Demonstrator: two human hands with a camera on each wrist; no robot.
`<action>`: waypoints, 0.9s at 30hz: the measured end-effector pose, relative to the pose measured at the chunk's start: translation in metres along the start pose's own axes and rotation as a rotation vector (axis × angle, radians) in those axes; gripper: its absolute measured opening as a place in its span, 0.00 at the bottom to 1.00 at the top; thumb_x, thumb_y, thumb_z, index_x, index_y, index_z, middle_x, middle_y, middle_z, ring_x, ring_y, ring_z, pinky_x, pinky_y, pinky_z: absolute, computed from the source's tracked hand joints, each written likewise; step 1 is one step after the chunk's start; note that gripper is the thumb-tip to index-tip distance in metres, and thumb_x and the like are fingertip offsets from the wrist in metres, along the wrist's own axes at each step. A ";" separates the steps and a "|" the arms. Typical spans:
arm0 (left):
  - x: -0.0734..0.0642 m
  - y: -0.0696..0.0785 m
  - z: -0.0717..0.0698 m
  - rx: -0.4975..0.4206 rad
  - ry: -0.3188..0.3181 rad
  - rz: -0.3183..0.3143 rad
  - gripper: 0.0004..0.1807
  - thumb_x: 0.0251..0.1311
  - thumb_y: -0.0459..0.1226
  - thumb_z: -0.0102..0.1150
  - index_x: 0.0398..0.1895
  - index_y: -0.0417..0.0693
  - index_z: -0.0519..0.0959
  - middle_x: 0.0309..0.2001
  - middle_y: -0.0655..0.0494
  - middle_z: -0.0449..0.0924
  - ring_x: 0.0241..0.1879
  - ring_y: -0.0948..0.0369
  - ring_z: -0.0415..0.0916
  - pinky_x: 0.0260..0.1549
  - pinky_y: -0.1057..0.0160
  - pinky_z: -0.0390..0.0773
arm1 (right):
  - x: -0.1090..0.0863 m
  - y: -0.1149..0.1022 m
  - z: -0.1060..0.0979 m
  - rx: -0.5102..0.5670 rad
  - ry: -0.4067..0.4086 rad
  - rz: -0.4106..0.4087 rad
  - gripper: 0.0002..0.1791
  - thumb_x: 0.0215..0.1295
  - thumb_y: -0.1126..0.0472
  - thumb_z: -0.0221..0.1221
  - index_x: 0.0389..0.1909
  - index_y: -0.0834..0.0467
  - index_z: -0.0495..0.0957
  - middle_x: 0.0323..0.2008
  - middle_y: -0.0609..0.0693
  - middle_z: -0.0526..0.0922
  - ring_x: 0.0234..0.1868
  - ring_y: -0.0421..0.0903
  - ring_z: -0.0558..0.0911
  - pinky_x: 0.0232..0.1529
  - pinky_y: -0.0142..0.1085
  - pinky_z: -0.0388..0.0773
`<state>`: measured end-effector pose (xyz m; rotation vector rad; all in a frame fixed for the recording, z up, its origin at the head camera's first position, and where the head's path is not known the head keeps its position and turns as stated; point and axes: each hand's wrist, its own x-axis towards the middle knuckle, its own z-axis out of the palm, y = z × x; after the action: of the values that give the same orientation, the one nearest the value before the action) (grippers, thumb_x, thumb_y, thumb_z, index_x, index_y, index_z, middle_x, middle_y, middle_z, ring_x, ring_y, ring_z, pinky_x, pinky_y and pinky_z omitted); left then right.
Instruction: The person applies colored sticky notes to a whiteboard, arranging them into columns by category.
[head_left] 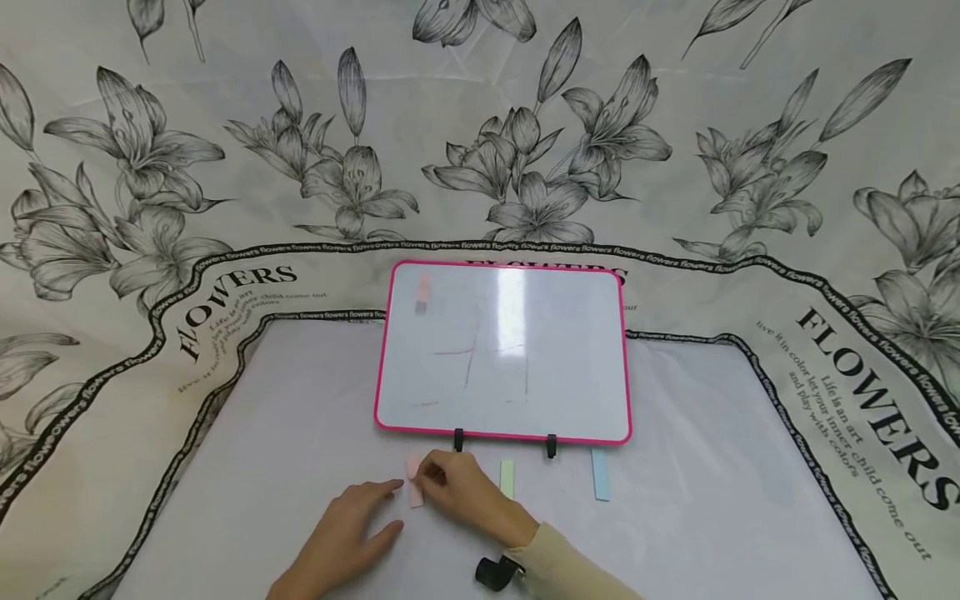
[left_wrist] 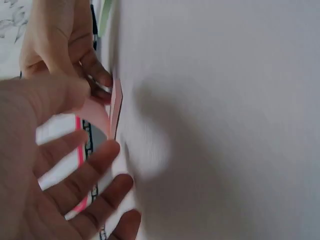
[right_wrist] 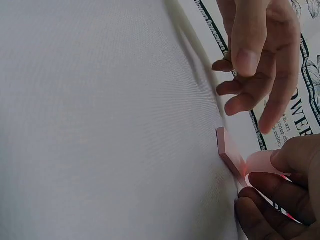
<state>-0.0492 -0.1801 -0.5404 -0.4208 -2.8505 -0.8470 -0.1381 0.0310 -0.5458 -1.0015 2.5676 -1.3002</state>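
A pad of narrow pink sticky notes lies on the white cloth below the whiteboard. My right hand pinches the end of its top pink note between thumb and fingers. That note curls up from the pad, its other end still against it, as the right wrist view shows. Beside the pad on the left, my left hand is held with fingers spread and relaxed, its fingertips close to the pad's edge, holding nothing. In the left wrist view the pink pad appears edge-on past the left fingers.
A pink-framed whiteboard leans at the back on black feet. It carries a small pink note with a grey end at upper left, and several faint red lines. A green pad and a blue pad lie to the right.
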 end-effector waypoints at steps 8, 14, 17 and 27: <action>0.017 0.006 0.013 -0.135 -0.042 -0.208 0.20 0.55 0.44 0.76 0.51 0.52 0.85 0.31 0.71 0.76 0.29 0.72 0.65 0.31 0.70 0.68 | -0.001 0.001 -0.004 0.022 -0.002 0.009 0.03 0.70 0.63 0.64 0.37 0.58 0.85 0.34 0.46 0.89 0.35 0.29 0.82 0.39 0.22 0.80; 0.023 0.009 0.019 -0.138 -0.001 -0.212 0.13 0.53 0.38 0.76 0.43 0.55 0.87 0.29 0.70 0.77 0.27 0.72 0.65 0.28 0.69 0.67 | 0.000 0.002 -0.005 0.033 -0.002 -0.019 0.02 0.70 0.63 0.65 0.37 0.56 0.85 0.34 0.46 0.89 0.35 0.29 0.82 0.38 0.22 0.80; 0.024 0.010 0.022 -0.127 0.024 -0.204 0.11 0.53 0.37 0.77 0.40 0.57 0.88 0.28 0.71 0.77 0.28 0.72 0.67 0.29 0.70 0.68 | 0.001 0.001 -0.005 0.029 -0.003 -0.025 0.03 0.70 0.62 0.65 0.37 0.57 0.84 0.33 0.46 0.89 0.34 0.28 0.82 0.38 0.22 0.80; 0.029 0.012 0.022 -0.093 0.018 -0.258 0.08 0.52 0.37 0.77 0.36 0.58 0.89 0.27 0.69 0.77 0.26 0.71 0.66 0.27 0.69 0.66 | 0.000 0.001 -0.007 0.029 -0.004 -0.005 0.02 0.70 0.63 0.65 0.37 0.58 0.85 0.33 0.48 0.89 0.35 0.29 0.82 0.38 0.23 0.81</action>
<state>-0.0747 -0.1514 -0.5462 -0.0533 -2.8976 -1.0224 -0.1414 0.0360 -0.5419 -1.0055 2.5368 -1.3316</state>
